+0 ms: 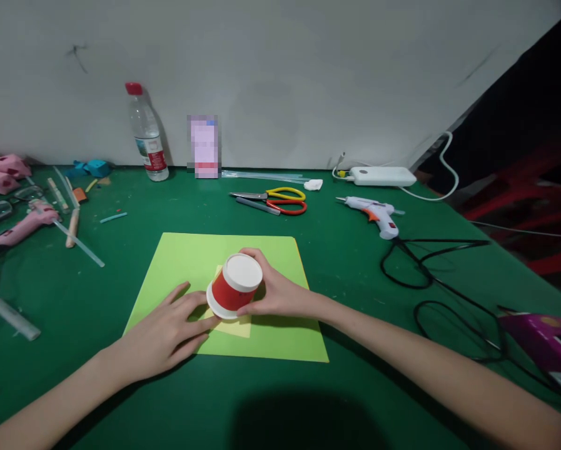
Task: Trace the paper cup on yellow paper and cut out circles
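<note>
My right hand is closed around a small red and white cup, gripping it from the right side. The cup is tilted and bottom up, with its wide white rim down over a small pale yellow paper. That paper lies on a larger sheet of light green paper. On the left, my left hand rests with fingers spread, its fingertips at the yellow paper and close to the cup's rim.
Behind the paper lie yellow-and-red-handled scissors. A white glue gun with a looping black cord sits to the right, a pink glue gun to the left. A water bottle and a power strip are near the wall.
</note>
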Demonstrator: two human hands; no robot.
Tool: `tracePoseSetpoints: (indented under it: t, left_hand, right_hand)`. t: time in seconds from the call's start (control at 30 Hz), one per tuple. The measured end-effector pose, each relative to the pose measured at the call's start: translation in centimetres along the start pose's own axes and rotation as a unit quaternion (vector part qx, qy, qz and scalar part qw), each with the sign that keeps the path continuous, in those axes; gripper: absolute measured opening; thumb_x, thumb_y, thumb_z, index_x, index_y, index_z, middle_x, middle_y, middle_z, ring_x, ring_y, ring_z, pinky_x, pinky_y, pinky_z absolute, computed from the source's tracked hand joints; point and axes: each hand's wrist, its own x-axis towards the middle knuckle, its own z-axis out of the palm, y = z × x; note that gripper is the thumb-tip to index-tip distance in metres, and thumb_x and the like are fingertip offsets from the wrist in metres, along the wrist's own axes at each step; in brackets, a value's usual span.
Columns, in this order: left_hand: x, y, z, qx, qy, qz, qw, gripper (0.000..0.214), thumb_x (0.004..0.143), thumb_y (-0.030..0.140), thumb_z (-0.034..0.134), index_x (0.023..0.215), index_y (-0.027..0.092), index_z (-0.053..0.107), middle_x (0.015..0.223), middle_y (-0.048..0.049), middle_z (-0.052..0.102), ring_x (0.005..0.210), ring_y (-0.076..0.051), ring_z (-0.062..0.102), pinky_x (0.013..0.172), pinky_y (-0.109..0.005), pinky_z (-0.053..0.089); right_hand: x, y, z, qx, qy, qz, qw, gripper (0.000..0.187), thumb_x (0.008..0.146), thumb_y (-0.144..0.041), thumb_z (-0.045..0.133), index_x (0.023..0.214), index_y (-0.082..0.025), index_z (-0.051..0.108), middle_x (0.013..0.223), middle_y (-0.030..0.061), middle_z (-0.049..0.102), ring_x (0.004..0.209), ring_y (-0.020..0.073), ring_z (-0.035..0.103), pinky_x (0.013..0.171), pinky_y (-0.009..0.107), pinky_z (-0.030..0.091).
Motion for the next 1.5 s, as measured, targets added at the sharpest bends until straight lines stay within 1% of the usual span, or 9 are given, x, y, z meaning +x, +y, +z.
tracePoseSetpoints:
  t: [0.3, 0.43, 0.8, 0.87, 0.93, 1.0, 1.07, 1.23, 1.5]
  left_hand:
    - [-0.6, -0.2, 0.9, -0.014, 0.061, -0.006, 0.998, 0.032, 0.088, 0.017, 0.039, 0.114, 0.025, 0.056, 0.110, -0.0049, 0.059, 0.110, -0.021, 0.048, 0.105, -0.054, 0.024]
    - [-0.3, -0.3, 0.7, -0.019, 0.048, -0.004, 0.999, 0.029, 0.088, 0.017, 0.039, 0.109, 0.023, 0.058, 0.098, -0.0051, 0.058, 0.100, -0.018, 0.050, 0.104, -0.052, 0.027]
    - [-0.2, -0.4, 0.2, -0.010, 0.040, -0.001, 0.999, 0.027, 0.087, 0.017, 0.042, 0.105, 0.024, 0.060, 0.098, -0.0045, 0.058, 0.099, -0.017, 0.052, 0.104, -0.049, 0.030]
    - [-0.1, -0.4, 0.1, -0.018, 0.074, -0.009, 0.997, 0.023, 0.086, 0.018, 0.044, 0.099, 0.022, 0.061, 0.093, -0.0031, 0.059, 0.094, -0.016, 0.053, 0.103, -0.047, 0.032]
    - [0.2, -0.3, -0.2, -0.021, 0.147, -0.015, 0.989, 0.017, 0.085, 0.017, 0.044, 0.094, 0.018, 0.059, 0.089, -0.0039, 0.058, 0.091, -0.017, 0.053, 0.097, -0.044, 0.039]
    - [0.9, -0.3, -0.9, -0.016, 0.218, -0.022, 0.976, 0.016, 0.085, 0.018, 0.044, 0.098, 0.014, 0.053, 0.094, -0.0078, 0.054, 0.092, -0.019, 0.051, 0.087, -0.039, 0.046]
    - [2.0, -0.1, -1.7, -0.005, 0.240, -0.025, 0.970, 0.025, 0.087, 0.022, 0.044, 0.110, 0.014, 0.045, 0.104, -0.0119, 0.049, 0.098, -0.021, 0.048, 0.081, -0.036, 0.048]
    - [4.6, 0.3, -2.9, 0.033, 0.164, 0.035, 0.985, 0.033, 0.090, 0.027, 0.039, 0.123, 0.021, 0.039, 0.119, -0.0118, 0.044, 0.108, -0.024, 0.043, 0.087, -0.041, 0.043]
    - [4.9, 0.1, -1.0, -0.024, 0.128, 0.043, 0.990, 0.039, 0.091, 0.014, 0.032, 0.129, 0.024, 0.033, 0.141, -0.0113, 0.026, 0.130, -0.024, 0.024, 0.103, -0.046, 0.031]
  right_hand:
    - [-0.7, 0.6, -0.3, -0.051, -0.015, -0.010, 0.999, 0.075, 0.063, -0.025, 0.072, 0.124, -0.024, 0.027, 0.128, 0.0111, 0.039, 0.120, 0.0262, 0.039, 0.100, 0.046, 0.034]
    - [-0.6, 1.4, 0.0, -0.049, 0.003, -0.011, 0.999, 0.076, 0.061, -0.027, 0.074, 0.123, -0.024, 0.030, 0.126, 0.0108, 0.041, 0.118, 0.0263, 0.041, 0.098, 0.046, 0.037]
    - [-0.6, 1.7, 0.4, -0.049, 0.025, -0.019, 0.998, 0.076, 0.061, -0.029, 0.075, 0.123, -0.024, 0.031, 0.125, 0.0109, 0.043, 0.117, 0.0254, 0.043, 0.097, 0.046, 0.039]
    - [-0.6, 1.8, 0.4, -0.050, 0.027, -0.021, 0.998, 0.076, 0.060, -0.028, 0.076, 0.122, -0.024, 0.032, 0.124, 0.0106, 0.044, 0.116, 0.0254, 0.043, 0.096, 0.045, 0.039]
    - [-0.6, 1.8, 0.4, -0.052, 0.032, -0.023, 0.998, 0.077, 0.058, -0.027, 0.076, 0.122, -0.024, 0.033, 0.124, 0.0105, 0.044, 0.116, 0.0256, 0.044, 0.096, 0.046, 0.039]
    - [-0.5, 1.8, 0.4, -0.055, 0.038, -0.023, 0.998, 0.077, 0.058, -0.025, 0.077, 0.121, -0.023, 0.033, 0.124, 0.0106, 0.044, 0.115, 0.0256, 0.044, 0.097, 0.046, 0.039]
    - [-0.5, 1.6, 0.4, -0.055, 0.039, -0.024, 0.997, 0.076, 0.058, -0.026, 0.077, 0.121, -0.023, 0.034, 0.123, 0.0106, 0.044, 0.115, 0.0251, 0.045, 0.096, 0.045, 0.039]
    - [-0.7, 0.9, 0.3, -0.054, 0.034, -0.031, 0.997, 0.074, 0.062, -0.027, 0.075, 0.123, -0.022, 0.034, 0.123, 0.0101, 0.045, 0.114, 0.0234, 0.046, 0.094, 0.042, 0.042]
    - [-0.6, 1.0, 0.0, -0.055, 0.027, -0.027, 0.998, 0.078, 0.061, -0.028, 0.075, 0.125, -0.017, 0.032, 0.125, 0.0128, 0.045, 0.113, 0.0229, 0.047, 0.094, 0.039, 0.044]
